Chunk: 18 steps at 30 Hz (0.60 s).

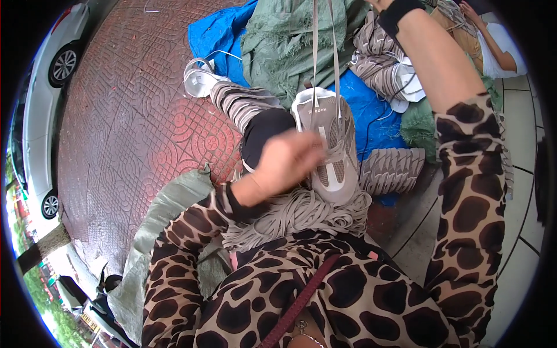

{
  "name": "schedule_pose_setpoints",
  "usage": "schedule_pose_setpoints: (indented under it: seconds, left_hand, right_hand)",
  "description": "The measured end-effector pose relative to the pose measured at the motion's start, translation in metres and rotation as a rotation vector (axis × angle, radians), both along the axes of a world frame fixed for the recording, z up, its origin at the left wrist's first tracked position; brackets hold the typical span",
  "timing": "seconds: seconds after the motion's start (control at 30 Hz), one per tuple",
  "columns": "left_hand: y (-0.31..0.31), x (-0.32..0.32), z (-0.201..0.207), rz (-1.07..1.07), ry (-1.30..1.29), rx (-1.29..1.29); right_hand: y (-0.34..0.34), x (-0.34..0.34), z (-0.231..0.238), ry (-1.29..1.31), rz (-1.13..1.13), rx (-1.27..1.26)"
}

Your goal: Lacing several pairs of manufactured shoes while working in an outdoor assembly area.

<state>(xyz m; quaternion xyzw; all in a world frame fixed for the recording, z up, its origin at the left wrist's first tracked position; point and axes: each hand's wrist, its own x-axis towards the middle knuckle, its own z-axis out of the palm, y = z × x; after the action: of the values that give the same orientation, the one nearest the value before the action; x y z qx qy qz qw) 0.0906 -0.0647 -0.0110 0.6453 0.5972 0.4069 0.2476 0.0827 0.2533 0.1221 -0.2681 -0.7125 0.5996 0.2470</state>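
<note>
A grey-taupe shoe (346,124) stands in front of me above my lap, its white-edged collar at the far end and its toe toward me. Two flat light laces (315,52) stretch up from it past the top of the head view. My left hand (284,162) is over the shoe's left side, by the laces; its fingers are smeared by motion, so a hold is unclear. My right hand (380,4) is raised at the upper edge, mostly cut off, its fingers hidden. In my lap lies a heap of loose beige laces (290,217).
Nested rows of shoes lie left (241,101) and right (386,69), with more stacked pieces (391,169) nearby. Green sacking (290,46) and blue sheeting (368,110) lie beyond. Another person (499,46) sits upper right. A silver car (43,110) stands left on red paving.
</note>
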Motion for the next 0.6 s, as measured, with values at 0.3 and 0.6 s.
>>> schedule_pose_setpoints:
  seconds: [0.3, 0.6]
  left_hand:
    - [0.063, -0.033, 0.022, -0.170, -0.971, -0.233]
    - [0.007, -0.052, 0.022, 0.222, -0.823, -0.022]
  right_hand:
    - [-0.103, -0.028, 0.047, -0.217, 0.569, 0.084]
    - [-0.127, 0.140, -0.055, -0.751, 0.679, 0.076]
